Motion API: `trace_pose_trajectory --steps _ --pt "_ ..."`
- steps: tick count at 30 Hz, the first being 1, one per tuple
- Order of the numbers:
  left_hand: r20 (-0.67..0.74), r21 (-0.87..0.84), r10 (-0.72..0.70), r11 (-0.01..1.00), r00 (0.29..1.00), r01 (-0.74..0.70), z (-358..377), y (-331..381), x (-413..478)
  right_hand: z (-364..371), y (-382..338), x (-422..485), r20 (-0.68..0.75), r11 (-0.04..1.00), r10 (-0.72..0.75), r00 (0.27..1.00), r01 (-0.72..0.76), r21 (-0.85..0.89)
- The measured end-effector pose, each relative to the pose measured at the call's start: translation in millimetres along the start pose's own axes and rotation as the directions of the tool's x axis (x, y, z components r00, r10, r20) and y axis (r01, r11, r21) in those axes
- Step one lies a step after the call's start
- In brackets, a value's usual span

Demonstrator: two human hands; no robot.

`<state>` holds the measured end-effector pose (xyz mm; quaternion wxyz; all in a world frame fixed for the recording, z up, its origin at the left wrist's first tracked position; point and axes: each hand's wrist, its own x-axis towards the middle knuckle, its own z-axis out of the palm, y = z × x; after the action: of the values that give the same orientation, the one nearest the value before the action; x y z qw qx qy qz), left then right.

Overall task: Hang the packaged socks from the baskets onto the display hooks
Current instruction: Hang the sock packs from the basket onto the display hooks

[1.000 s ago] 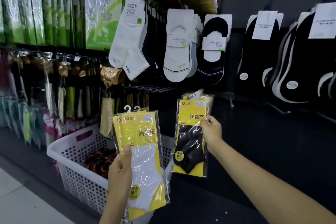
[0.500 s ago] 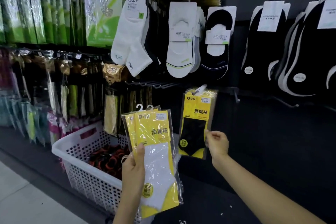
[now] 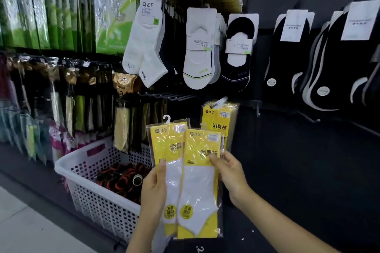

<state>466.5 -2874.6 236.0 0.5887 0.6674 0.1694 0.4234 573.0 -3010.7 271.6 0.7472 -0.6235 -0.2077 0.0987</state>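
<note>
Two hands share the load. My left hand (image 3: 153,189) grips the rear yellow sock pack (image 3: 164,146) at its left edge, thumb curled over the front. My right hand (image 3: 231,172) pinches the front yellow sock pack (image 3: 200,187) at its right edge. Just behind them, matching hung packs (image 3: 218,117) sit on a display hook (image 3: 220,101) against the black display wall (image 3: 298,160). Low on the left, a white perforated basket (image 3: 67,162) stands beside pale floor tiles (image 3: 24,228). White QZF socks (image 3: 144,51) hang higher up.
</note>
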Motion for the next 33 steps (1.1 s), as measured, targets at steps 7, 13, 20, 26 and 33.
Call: trace_pose_trajectory --steps 7,13,20,26,33 --pt "-0.098 0.054 -0.001 0.999 0.995 0.006 -17 -8 8 -26 -30 34 -0.185 0.985 -0.151 0.971 0.131 -0.116" --pt "-0.117 0.030 -0.026 0.999 0.993 0.030 -19 -11 11 -15 -35 67 -0.152 0.963 -0.192 0.970 0.156 -0.222" --pt "-0.122 0.032 -0.053 0.998 0.991 0.057 -16 -13 10 -15 -16 98 -0.275 0.976 -0.112 0.955 0.054 -0.209" --pt "-0.095 0.053 -0.055 0.997 0.994 0.060 -15 -11 10 -31 11 105 -0.452 0.979 0.127 0.883 -0.185 -0.087" --pt "-0.069 0.036 -0.068 0.997 0.995 0.071 -9 -11 7 -35 27 64 -0.409 0.976 0.153 0.900 -0.204 -0.083"
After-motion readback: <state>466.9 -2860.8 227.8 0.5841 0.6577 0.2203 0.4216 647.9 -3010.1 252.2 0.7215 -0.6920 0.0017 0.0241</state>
